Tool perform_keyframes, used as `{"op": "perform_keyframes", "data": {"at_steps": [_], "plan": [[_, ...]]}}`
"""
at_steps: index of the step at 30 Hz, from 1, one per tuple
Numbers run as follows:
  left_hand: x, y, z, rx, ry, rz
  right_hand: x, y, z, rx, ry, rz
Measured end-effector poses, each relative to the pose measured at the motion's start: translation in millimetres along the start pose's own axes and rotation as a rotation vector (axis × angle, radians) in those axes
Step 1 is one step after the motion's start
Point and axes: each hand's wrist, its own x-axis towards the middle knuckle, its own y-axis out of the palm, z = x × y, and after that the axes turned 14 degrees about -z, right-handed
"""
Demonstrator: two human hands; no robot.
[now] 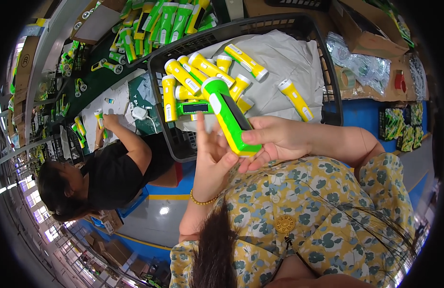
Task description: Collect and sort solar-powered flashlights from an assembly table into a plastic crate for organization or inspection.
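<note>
A green and yellow flashlight (230, 116) with a dark panel along its side tilts in front of me, its white head up and to the left. My right hand (270, 140) grips its lower end, the thumb pressed on top and fingers beneath. Close against its left side is my left hand (213, 150), its fingers stretched and apart, thumb near the flashlight's base. Beyond both hands lies a black plastic basket (335, 103) lined with whitish sheet. Several yellow and green flashlights are piled in its left part; one yellow flashlight (296, 100) rests alone on the right.
To the left, a co-worker in a black top (119, 161) handles a flashlight at a green table (94, 82). More flashlights (169, 21) are heaped behind the basket. At the right are a cardboard box (368, 31), clear plastic bags (359, 65) and a tape roll (347, 78).
</note>
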Motion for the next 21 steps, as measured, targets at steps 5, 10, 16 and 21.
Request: {"op": "perform_keyframes", "data": {"at_steps": [5,10,16,21], "plan": [[5,-13,-5,0.995,0.974,-0.037,6,-12,-3,0.065,0.192,0.021],[-3,-8,-7,0.983,0.837,0.056,4,-10,-6,-0.004,0.274,0.079],[-1,-16,2,0.842,0.909,-0.004,3,-11,-4,-0.073,0.250,0.016],[-4,-15,1,0.886,0.921,-0.014,4,-11,-7,-0.061,0.252,0.028]]}}
